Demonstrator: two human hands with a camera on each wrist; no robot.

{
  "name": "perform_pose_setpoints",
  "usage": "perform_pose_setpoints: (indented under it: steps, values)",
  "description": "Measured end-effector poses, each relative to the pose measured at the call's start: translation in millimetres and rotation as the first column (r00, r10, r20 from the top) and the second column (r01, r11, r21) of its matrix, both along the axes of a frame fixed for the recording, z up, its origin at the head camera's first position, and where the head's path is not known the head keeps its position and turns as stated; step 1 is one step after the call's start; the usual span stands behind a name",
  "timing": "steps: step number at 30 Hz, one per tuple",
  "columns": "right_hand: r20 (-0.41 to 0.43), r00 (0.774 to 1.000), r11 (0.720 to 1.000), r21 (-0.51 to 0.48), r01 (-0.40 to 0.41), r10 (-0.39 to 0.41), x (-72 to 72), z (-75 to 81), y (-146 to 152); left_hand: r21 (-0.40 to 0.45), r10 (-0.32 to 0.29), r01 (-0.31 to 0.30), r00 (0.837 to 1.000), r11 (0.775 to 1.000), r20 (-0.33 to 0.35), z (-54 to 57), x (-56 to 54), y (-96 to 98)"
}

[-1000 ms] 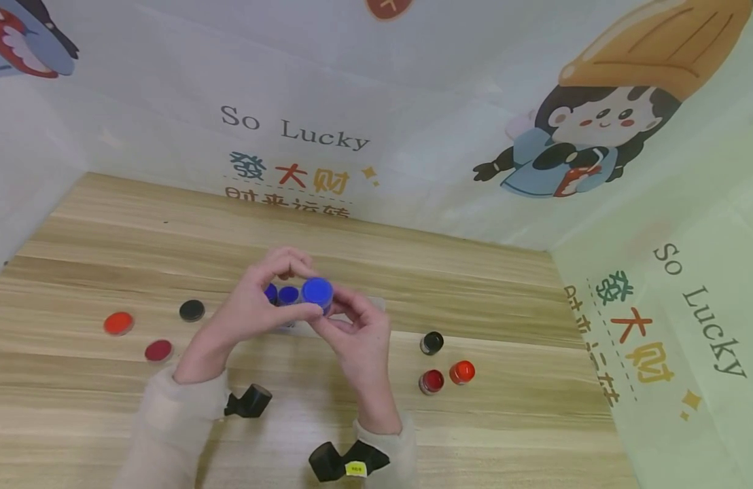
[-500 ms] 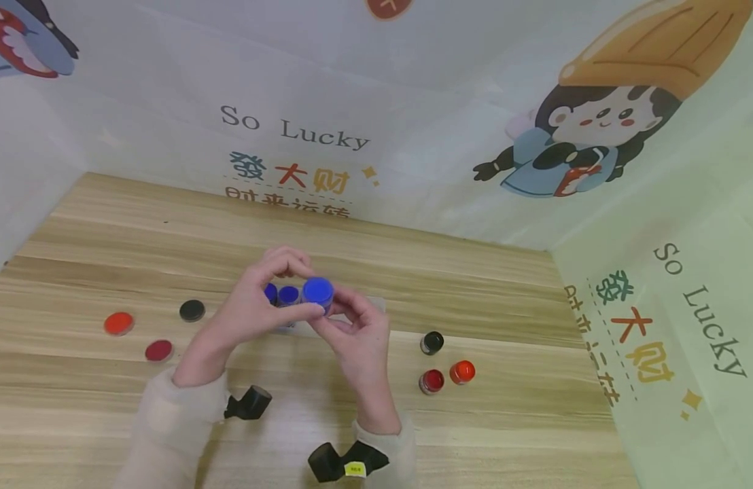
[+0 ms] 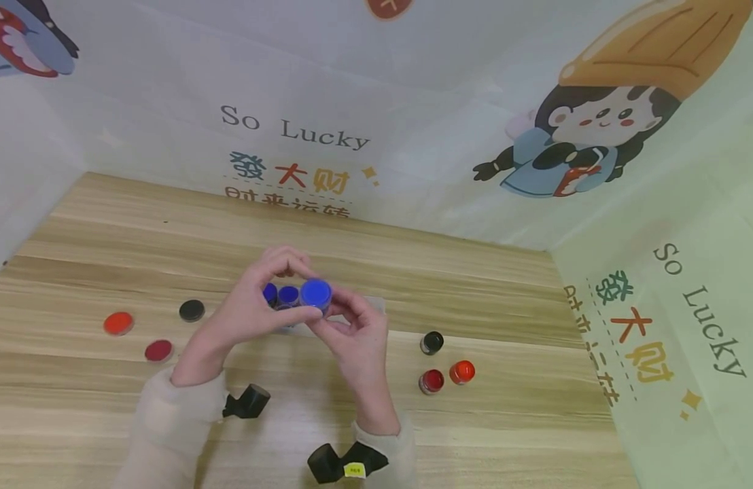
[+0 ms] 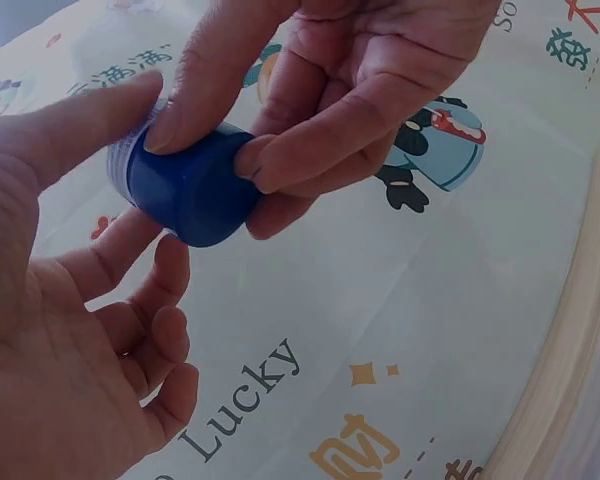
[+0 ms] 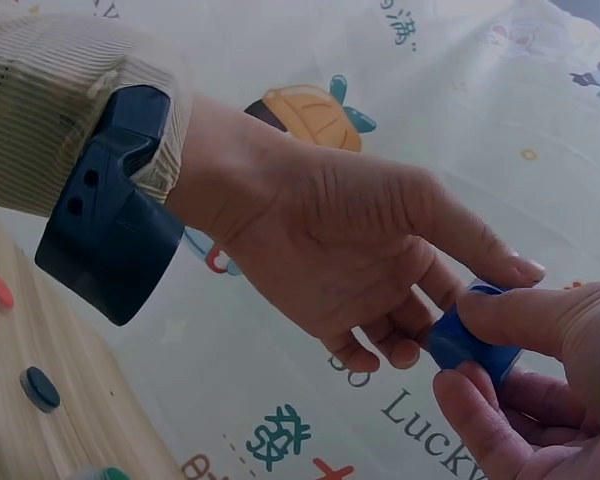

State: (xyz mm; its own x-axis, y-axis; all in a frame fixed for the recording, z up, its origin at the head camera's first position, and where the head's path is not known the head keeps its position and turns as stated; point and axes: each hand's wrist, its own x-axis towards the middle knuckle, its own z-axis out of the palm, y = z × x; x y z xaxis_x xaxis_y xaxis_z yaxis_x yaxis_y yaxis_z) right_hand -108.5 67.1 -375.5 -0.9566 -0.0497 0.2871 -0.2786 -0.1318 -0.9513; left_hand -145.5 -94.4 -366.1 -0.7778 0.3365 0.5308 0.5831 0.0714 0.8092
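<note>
"When you look near the middle of the head view, what do the fingers have hold of?"

"A blue jar (image 3: 316, 295), shared between both hands. The left hand (image 3: 248, 309) pinches it between thumb and index finger, its other fingers loosely bent in the left wrist view."

"And the right hand (image 3: 361, 336)?"

"Its thumb and bent fingertips are closed on the jar too, from the right of the head frame."

"What sits around them?"

"Just left of the jar there's a blue pot (image 3: 287, 296), then a second blue pot (image 3: 269, 293) partly hidden by the left hand. Something pale and flat (image 3: 376, 303) shows past the right hand; I can't tell what it is."

"Anything else on the table (image 3: 505, 421)?"

"At the left of the frame lie an orange disc (image 3: 118, 323), a black disc (image 3: 191, 310) and a dark red disc (image 3: 159, 350), apart from one another. Right of centre, a black jar (image 3: 432, 342), an orange jar (image 3: 463, 371) and a red jar (image 3: 431, 382) stand near each other."
</note>
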Motion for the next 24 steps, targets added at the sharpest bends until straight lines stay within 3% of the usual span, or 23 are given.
perform_pose_setpoints:
  steps: [6,13,19,21,24]
  values:
    - [0.026,1.0,1.0,-0.007,-0.001,0.001,0.4,0.4,-0.1,0.02,-0.076,0.077,0.996,0.997,-0.054,-1.2,-0.8,-2.2]
    - [0.007,1.0,1.0,0.001,-0.007,0.007,0.3,-0.3,0.4,-0.017,-0.003,0.003,1.0,1.0,-0.005,-0.5,-0.8,0.9]
    - [0.01,1.0,1.0,0.0,-0.022,0.022,1.5,-0.6,-1.4,-0.017,-0.093,0.093,0.995,0.996,-0.034,-1.0,-0.8,-1.6]
    - [0.019,1.0,1.0,-0.004,-0.024,0.024,2.1,-0.7,-1.6,-0.007,-0.078,0.078,0.997,0.997,-0.026,-0.1,0.0,-1.4]
    - [0.013,1.0,1.0,0.001,-0.021,0.021,2.6,-0.7,-2.0,-0.014,-0.006,0.006,1.0,1.0,-0.008,0.2,0.5,0.3]
